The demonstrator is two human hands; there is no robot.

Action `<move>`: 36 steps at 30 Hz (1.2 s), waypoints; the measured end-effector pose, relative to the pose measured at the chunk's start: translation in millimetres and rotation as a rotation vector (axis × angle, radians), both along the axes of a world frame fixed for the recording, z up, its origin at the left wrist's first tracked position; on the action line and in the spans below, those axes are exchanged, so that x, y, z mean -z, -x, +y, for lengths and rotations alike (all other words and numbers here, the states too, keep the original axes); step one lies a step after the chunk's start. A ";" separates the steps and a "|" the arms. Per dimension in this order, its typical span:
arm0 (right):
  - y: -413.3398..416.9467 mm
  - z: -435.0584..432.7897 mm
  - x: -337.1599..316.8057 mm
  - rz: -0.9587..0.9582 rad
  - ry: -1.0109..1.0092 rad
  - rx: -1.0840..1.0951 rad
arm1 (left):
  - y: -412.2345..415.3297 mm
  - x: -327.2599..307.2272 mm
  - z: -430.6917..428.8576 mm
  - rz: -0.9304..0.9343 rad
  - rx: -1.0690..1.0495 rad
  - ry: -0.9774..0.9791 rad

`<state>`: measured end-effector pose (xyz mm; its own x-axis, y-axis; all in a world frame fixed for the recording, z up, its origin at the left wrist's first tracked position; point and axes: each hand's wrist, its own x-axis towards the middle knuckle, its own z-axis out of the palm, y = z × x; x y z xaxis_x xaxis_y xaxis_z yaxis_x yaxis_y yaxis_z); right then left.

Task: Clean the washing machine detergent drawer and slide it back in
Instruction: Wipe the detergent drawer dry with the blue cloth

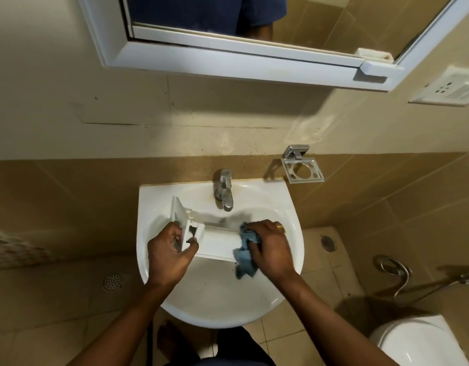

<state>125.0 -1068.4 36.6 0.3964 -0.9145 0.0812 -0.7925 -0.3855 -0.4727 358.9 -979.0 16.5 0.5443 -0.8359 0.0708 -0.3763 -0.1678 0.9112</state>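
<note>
White plastic detergent drawer held over the sink basin, below the tap. Left hand grips its front-panel end, near the sink's left rim. Right hand clutches a blue cloth, pressed against the drawer's right end.

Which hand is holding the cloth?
The right hand, the one with the gold ring, grips the blue cloth on the drawer; the left hand only holds the drawer's front end.
</note>
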 end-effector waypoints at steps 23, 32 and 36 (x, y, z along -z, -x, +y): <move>21.2 -36.7 11.8 -0.702 -1.261 0.455 | 12.2 -13.7 15.0 -0.327 0.207 0.321; 21.3 -30.4 -14.3 -0.975 -0.990 0.436 | 23.6 -16.4 25.0 0.265 0.202 0.164; 24.8 -34.3 -18.7 -1.021 -0.908 0.441 | 16.9 -17.1 23.9 0.572 0.405 0.026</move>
